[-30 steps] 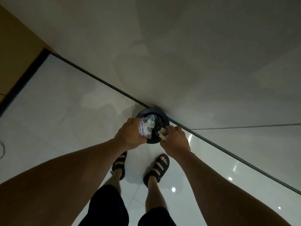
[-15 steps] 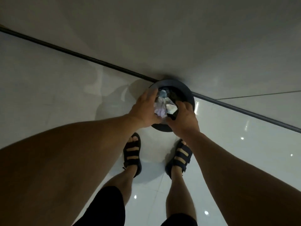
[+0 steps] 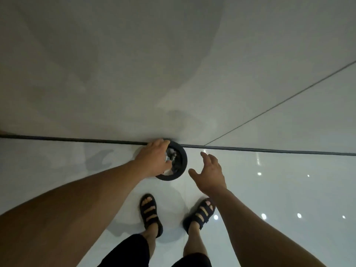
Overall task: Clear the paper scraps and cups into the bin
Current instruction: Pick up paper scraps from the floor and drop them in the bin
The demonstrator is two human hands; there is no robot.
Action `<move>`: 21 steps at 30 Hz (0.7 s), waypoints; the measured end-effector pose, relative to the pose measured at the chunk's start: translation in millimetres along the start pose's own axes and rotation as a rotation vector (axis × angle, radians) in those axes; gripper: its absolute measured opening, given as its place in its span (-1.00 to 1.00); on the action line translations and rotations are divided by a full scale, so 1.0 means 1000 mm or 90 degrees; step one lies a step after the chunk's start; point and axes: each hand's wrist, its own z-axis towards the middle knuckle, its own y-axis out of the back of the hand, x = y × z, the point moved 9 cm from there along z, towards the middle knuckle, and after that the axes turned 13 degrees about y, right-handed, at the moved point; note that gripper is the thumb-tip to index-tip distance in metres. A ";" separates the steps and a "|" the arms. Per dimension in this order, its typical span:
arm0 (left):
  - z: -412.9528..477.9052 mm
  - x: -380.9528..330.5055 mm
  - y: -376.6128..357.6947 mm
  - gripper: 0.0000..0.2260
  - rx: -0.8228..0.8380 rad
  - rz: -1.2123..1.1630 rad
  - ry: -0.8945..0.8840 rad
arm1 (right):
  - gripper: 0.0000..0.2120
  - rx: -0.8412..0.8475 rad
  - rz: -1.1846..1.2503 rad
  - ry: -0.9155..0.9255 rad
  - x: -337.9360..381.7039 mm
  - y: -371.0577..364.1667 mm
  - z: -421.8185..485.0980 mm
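Observation:
A small round black bin (image 3: 183, 162) stands on the floor against the wall. Crumpled white paper scraps (image 3: 171, 156) sit in its mouth. My left hand (image 3: 154, 158) lies over the bin's left half, with fingers and thumb curled round the paper. My right hand (image 3: 210, 172) hovers just right of the bin, fingers spread, holding nothing. No cups show; my left hand hides much of the bin's inside.
A pale wall fills the upper half and meets the glossy white floor at a dark strip (image 3: 77, 140). A thin seam (image 3: 289, 97) runs up the wall at the right. My feet in dark sandals (image 3: 150, 211) stand just short of the bin.
My right hand has let go of its scrap and pulled back to the right, now spread. My left hand has sunk lower over the bin with the paper. The view has swung round.

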 end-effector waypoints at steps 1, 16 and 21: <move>-0.013 -0.014 0.016 -0.36 0.003 0.015 -0.014 | -0.26 -0.017 0.000 -0.004 0.003 0.020 -0.017; -0.215 -0.359 0.061 -0.31 -0.046 0.187 -0.339 | -0.28 -0.318 0.053 -0.156 -0.125 0.232 -0.301; -0.310 -0.462 -0.016 -0.33 -0.038 0.246 -0.450 | -0.28 -0.365 0.053 -0.246 -0.207 0.246 -0.416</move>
